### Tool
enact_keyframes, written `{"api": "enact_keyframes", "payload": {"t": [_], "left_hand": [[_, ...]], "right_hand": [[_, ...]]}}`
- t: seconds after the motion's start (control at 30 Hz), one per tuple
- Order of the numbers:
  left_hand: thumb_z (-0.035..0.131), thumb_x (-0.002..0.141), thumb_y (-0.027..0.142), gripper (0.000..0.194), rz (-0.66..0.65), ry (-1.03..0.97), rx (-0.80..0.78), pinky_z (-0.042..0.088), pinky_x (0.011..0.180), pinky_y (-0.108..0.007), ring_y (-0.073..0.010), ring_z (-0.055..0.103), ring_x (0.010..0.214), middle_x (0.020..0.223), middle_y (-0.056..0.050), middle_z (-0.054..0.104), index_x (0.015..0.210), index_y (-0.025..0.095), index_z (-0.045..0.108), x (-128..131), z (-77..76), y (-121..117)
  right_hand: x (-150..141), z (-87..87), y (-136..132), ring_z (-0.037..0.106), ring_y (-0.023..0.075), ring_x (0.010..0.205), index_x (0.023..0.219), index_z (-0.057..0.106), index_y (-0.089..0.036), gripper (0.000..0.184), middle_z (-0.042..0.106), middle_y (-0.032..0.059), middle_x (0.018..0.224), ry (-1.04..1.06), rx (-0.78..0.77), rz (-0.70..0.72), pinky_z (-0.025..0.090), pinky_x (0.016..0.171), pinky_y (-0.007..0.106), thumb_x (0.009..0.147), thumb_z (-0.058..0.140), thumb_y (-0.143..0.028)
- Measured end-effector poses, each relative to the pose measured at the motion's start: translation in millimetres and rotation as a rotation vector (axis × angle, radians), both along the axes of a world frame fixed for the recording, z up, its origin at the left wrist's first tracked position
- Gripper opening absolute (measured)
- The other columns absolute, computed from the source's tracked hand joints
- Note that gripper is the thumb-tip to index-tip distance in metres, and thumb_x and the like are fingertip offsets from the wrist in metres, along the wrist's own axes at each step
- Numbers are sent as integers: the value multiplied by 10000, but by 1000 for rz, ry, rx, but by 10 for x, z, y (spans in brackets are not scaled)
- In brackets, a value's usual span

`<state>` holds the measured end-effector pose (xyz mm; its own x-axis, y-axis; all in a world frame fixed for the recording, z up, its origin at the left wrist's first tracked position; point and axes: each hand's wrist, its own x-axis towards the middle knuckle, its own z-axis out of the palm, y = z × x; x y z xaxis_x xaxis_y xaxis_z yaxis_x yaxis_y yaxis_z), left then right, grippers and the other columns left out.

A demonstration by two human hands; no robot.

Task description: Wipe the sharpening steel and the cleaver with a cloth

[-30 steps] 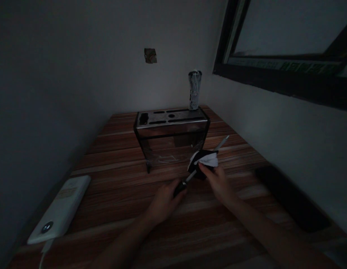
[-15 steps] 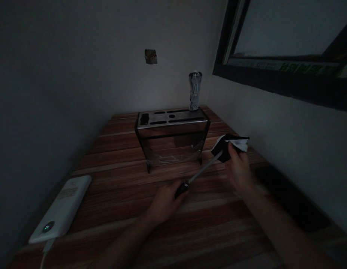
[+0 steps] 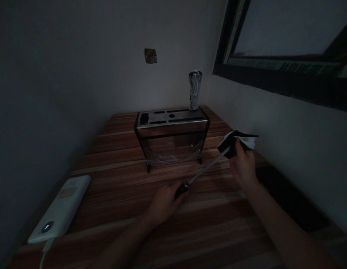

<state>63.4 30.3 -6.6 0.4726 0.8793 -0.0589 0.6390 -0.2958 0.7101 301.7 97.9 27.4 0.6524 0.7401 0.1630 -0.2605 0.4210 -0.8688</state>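
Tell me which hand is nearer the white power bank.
Left. The left hand, on the black handle, is right of the power bank; the right hand, holding the cloth, is farther right.

Bare tabletop (image 3: 114,201) lies open at lower centre and left of centre, hemmed by the white power bank (image 3: 61,209) at lower left and the slotted rack (image 3: 172,121) at centre.

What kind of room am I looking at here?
Hard to pin down: perhaps a dim corner of a home or small workshop, judging by the wood-grain tabletop, the rough patch in the wall and the dark-framed window.
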Motion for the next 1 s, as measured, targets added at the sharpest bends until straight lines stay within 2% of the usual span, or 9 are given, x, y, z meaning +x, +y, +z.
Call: {"api": "enact_keyframes", "payload": {"t": [0.2, 0.43, 0.67, 1.0], "left_hand": [[462, 877, 348, 206, 1, 0, 19, 454, 708, -271, -192, 622, 808, 899, -38, 668, 963, 207, 585, -2, -2, 1], [459, 874, 347, 199, 12, 1, 8, 454, 697, -269, -187, 623, 787, 881, -32, 670, 952, 210, 581, 3, 0, 4], [458, 874, 337, 191, 32, -31, 3, 452, 686, -258, -180, 620, 763, 859, -30, 666, 951, 205, 574, -2, -11, 9], [473, 871, 311, 175, 44, -74, 0, 439, 664, -237, -174, 617, 737, 836, -36, 663, 942, 184, 570, -3, -42, 19]], "right_hand": [[-50, -7, -7, 617, 155, 906, 823, 622, -210, 288, 660, -11, 932, 38, 16, 63, 496, 811, 321, 624, 745, -378], [-118, -100, -50, 633, 157, 880, 846, 629, -212, 305, 675, -2, 944, -18, -54, 101, 511, 794, 307, 646, 729, -420], [-330, -326, -187, 650, 215, 853, 837, 668, -186, 360, 715, 39, 865, -156, -219, 261, 519, 762, 342, 645, 712, -487], [-576, -299, -440, 664, 230, 817, 790, 694, -195, 270, 732, 32, 833, -330, -330, 569, 513, 776, 354, 619, 742, -399]]}}
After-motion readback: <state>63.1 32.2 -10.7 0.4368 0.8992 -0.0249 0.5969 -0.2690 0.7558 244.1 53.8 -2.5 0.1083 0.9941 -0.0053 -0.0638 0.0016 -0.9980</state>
